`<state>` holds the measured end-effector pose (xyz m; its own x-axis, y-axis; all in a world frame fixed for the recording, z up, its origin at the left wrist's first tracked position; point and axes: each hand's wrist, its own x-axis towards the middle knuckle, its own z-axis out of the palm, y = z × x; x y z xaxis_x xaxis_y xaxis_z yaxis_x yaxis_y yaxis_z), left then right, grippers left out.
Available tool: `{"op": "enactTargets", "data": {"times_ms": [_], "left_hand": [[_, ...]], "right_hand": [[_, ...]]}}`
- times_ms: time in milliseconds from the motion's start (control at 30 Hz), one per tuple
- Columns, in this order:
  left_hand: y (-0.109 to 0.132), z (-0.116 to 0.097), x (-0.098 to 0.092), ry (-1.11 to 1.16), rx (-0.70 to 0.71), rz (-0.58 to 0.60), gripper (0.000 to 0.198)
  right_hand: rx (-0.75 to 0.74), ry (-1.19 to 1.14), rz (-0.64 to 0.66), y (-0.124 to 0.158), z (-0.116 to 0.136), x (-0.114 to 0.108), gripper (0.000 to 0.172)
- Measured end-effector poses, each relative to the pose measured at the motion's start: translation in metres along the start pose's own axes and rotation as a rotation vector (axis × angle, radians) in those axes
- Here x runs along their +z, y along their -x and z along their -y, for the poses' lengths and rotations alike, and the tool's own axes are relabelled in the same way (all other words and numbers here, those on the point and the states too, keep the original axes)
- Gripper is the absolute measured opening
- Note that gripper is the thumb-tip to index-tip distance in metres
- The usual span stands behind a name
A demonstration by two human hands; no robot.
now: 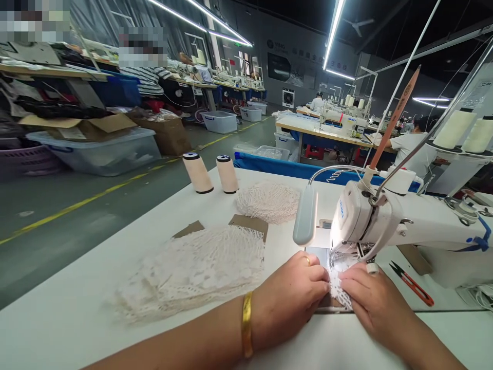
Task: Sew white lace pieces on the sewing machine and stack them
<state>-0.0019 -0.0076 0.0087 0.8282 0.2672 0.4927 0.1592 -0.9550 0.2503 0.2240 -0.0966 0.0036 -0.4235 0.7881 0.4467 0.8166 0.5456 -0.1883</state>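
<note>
A strip of white lace (pixel 339 293) lies under the needle area of a white sewing machine (pixel 423 221), lit by its lamp (pixel 305 218). On the lace's left edge, my left hand (pixel 295 290) is closed, fingers curled, with a ring and a gold bracelet. From the other side my right hand (pixel 375 300) pinches the same lace close to the presser foot. The needle itself is hidden. A large pile of white lace (pixel 196 272) spreads left of my hands, over pieces of brown card (pixel 250 222). Behind it sits a second lace heap (pixel 269 200).
Thread snips (pixel 412 282) with orange handles lie right of my right hand. Two peach thread cones (pixel 198 173) stand at the table's far left edge. Thread cones (pixel 454 128) stand at right. People work at other machines beyond; plastic bins (pixel 219 122) line the aisle.
</note>
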Motion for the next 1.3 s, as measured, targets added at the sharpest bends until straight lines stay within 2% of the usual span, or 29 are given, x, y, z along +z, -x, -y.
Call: {"op": "enactTargets", "data": {"times_ms": [333,533,733,933,1000,1100,1167,1300], "left_hand": [[-0.002,0.003,0.003,-0.058,-0.025,0.006,0.026],[-0.002,0.005,0.005,-0.053,-0.018,-0.006,0.024],[-0.005,0.01,0.007,-0.076,-0.047,-0.003,0.025],[-0.011,0.019,0.007,-0.119,-0.088,0.026,0.03],[-0.015,0.023,0.005,-0.083,-0.152,0.079,0.028],[-0.025,0.033,0.003,0.017,-0.357,0.153,0.022],[-0.035,0.043,0.005,0.04,-0.489,0.146,0.018],[-0.059,0.063,0.016,0.044,-0.664,0.129,0.01]], "right_hand": [[0.079,0.077,0.028,-0.001,-0.004,0.002,0.039],[-0.051,0.007,-0.013,0.0,-0.002,0.005,0.034],[-0.009,0.034,-0.008,-0.003,-0.001,0.006,0.035],[0.101,0.101,0.048,-0.002,-0.007,0.011,0.048],[0.13,0.118,0.043,-0.001,-0.011,0.015,0.052],[0.155,0.144,0.027,0.0,-0.014,0.02,0.053],[0.165,0.164,0.013,0.0,-0.014,0.021,0.053],[0.184,0.179,-0.004,-0.002,-0.011,0.022,0.053]]}}
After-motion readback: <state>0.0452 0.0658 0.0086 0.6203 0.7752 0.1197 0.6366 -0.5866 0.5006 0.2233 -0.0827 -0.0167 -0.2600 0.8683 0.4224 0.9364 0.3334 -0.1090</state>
